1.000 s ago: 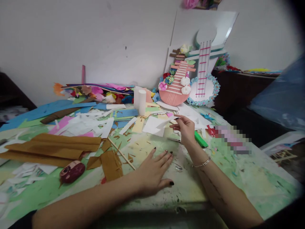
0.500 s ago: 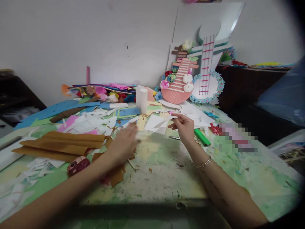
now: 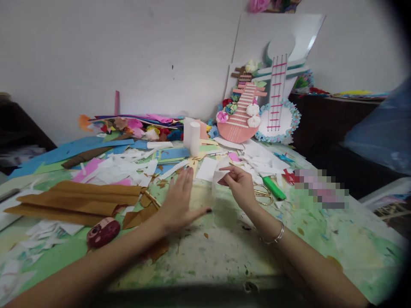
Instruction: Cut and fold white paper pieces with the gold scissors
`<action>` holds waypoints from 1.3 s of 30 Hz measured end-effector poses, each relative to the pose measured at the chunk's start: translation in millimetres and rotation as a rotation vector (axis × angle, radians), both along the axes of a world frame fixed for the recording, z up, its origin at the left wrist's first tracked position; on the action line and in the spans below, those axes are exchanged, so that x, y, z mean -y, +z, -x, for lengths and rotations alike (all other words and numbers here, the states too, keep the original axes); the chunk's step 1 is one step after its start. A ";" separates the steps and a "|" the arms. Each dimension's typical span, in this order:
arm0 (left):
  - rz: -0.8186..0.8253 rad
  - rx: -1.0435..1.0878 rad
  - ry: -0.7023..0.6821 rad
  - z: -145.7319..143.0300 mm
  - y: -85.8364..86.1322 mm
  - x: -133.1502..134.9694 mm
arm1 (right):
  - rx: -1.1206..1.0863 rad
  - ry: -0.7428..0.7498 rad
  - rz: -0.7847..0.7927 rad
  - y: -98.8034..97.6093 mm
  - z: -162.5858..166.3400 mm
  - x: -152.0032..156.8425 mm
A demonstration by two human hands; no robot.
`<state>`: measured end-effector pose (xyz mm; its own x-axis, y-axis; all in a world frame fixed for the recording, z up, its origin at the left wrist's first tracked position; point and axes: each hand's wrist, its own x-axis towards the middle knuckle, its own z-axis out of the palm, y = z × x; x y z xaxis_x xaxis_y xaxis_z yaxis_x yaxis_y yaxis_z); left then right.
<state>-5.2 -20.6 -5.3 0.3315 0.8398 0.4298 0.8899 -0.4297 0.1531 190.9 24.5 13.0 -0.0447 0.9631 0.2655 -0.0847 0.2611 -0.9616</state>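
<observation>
My left hand (image 3: 180, 201) lies over the table with its fingers stretched out and thumb spread, holding nothing. Between the thumb and fingers of my right hand (image 3: 238, 182) hangs a thin, see-through white paper piece (image 3: 217, 185). Behind it a small white sheet (image 3: 206, 168) lies on the table. Gold-handled scissors (image 3: 263, 195) are partly hidden by my right hand, next to a green box-shaped thing (image 3: 274, 188). Brown paper scraps (image 3: 140, 216) and thin sticks (image 3: 152, 198) lie just left of my left hand.
Folded brown crepe paper (image 3: 73, 199) and a dark red oval object (image 3: 103, 232) lie on the left. White scraps (image 3: 118, 167) spread behind them. A white roll (image 3: 194, 139) stands upright at the back, near a pink paper instrument (image 3: 239, 124) and a white, flower-edged one (image 3: 275, 117).
My right hand has drawn a thin paper piece off the white sheet, toward me and slightly left. My left hand has moved slightly and now rests spread flat.
</observation>
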 end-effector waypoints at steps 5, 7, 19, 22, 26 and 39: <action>-0.344 0.057 -0.142 -16.7 -8.1 8.1 | -0.205 0.125 0.048 4.9 8.8 13.1; -0.451 0.106 -0.170 -1.1 -7.8 0.4 | -0.127 0.164 0.041 3.6 3.7 11.4; 0.109 0.269 -0.450 31.3 -13.0 -11.4 | 0.903 0.446 -0.065 -16.4 -49.3 1.4; 0.273 0.313 -0.384 31.7 -7.0 -9.0 | 0.851 0.445 -0.046 -13.9 -50.1 -2.0; 0.479 0.367 -0.280 35.5 -3.8 -8.6 | 0.794 0.423 0.072 -14.1 -49.8 -3.6; 0.583 0.313 -0.002 25.6 2.0 -16.9 | 0.900 0.260 0.290 -16.6 -29.8 -11.1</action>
<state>-30.8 -3.7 -3.3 0.2663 0.9637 -0.0184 0.7651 -0.1997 0.6122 220.7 35.7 -3.6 -0.3345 0.9171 -0.2168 0.6904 0.0819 -0.7188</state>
